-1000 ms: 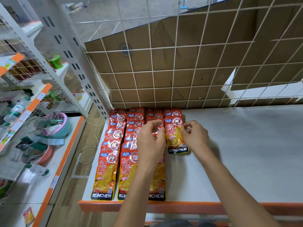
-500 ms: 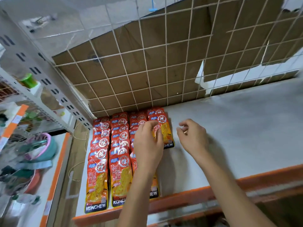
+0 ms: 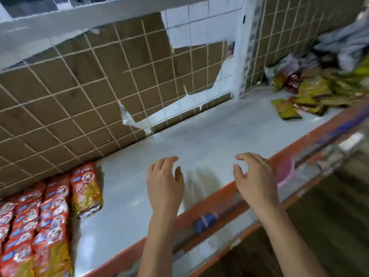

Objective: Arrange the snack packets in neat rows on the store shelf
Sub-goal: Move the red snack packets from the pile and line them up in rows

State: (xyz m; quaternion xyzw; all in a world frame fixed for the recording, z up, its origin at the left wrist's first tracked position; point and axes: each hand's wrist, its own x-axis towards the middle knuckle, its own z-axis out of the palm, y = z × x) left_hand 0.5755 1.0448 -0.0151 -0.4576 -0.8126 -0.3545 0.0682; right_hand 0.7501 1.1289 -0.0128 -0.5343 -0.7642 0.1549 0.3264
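Note:
Red and yellow snack packets (image 3: 36, 222) lie in overlapping rows at the left end of the grey shelf (image 3: 199, 140). The rightmost row is short, with its front packet (image 3: 86, 193) lying near the back. My left hand (image 3: 164, 182) hovers over the bare shelf to the right of the rows, fingers relaxed and holding nothing. Above the shelf's orange front edge, my right hand (image 3: 255, 176) is likewise empty with loosely bent fingers. A loose heap of yellow and dark snack packets (image 3: 307, 92) sits far right on the shelf.
A wire grid with brown cardboard behind it (image 3: 79, 100) forms the back wall. A white upright post (image 3: 239, 56) divides the shelf bays. The orange front rail (image 3: 219, 204) carries a blue label. Grey cloth (image 3: 343, 41) lies above the heap.
Both hands have let go of the packet at the rows and moved right over the bare shelf. My view has swung right, bringing the loose heap into sight.

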